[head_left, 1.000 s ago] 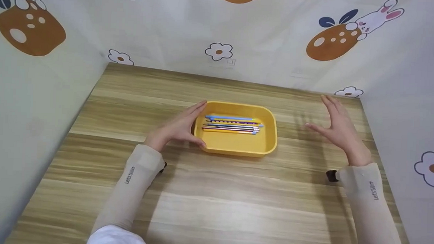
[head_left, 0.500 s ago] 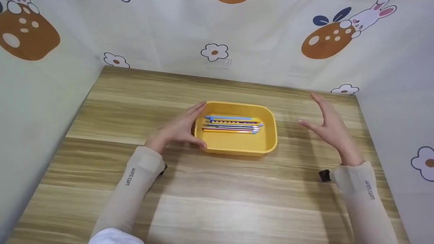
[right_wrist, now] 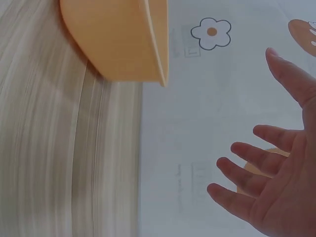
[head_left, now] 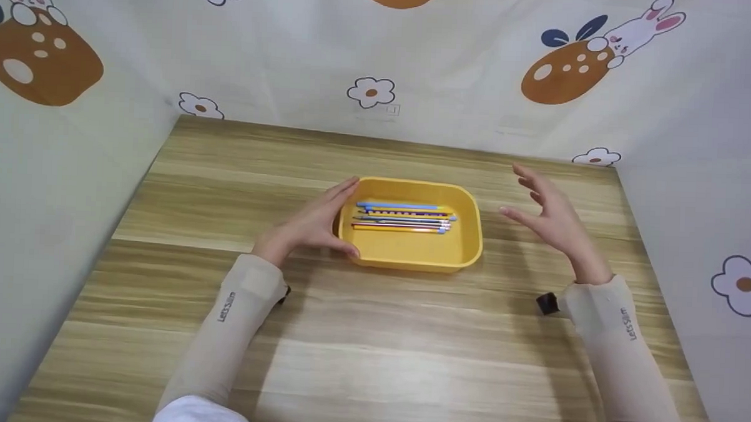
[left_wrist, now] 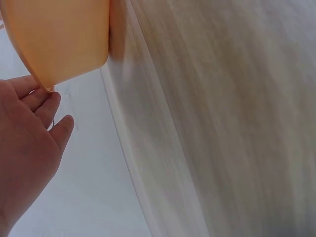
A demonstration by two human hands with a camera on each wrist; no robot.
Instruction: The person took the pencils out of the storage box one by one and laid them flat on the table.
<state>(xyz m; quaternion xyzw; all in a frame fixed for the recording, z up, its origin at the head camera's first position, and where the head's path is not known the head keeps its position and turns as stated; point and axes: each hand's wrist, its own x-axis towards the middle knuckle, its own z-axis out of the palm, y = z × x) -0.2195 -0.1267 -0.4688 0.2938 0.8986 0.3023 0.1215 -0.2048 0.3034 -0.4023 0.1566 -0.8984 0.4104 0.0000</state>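
Observation:
A yellow plastic storage bin (head_left: pixel 411 252) with rounded corners stands upright on the wooden table. Inside it several pencils (head_left: pixel 403 223) in blue, yellow and dark colours lie side by side, towards the back. My left hand (head_left: pixel 315 224) holds the bin's left end, thumb at the near corner and fingers at the far one. In the left wrist view the fingers (left_wrist: pixel 42 106) touch the bin's rim. My right hand (head_left: pixel 553 220) hovers apart from the bin's right end, fingers spread and holding nothing. The right wrist view shows its palm (right_wrist: pixel 291 197) turned towards the bin.
The wood-grain table (head_left: pixel 377 348) ends at a pale cloth backdrop (head_left: pixel 293 64) printed with flowers, oranges and rabbits. Similar cloth walls stand at left and right. A small black camera mount (head_left: pixel 547 303) sits by the right sleeve cuff.
My right hand has moved left, nearer the bin, with its fingers bending slightly. The left hand stays at the bin's left end. The head view has shifted a little.

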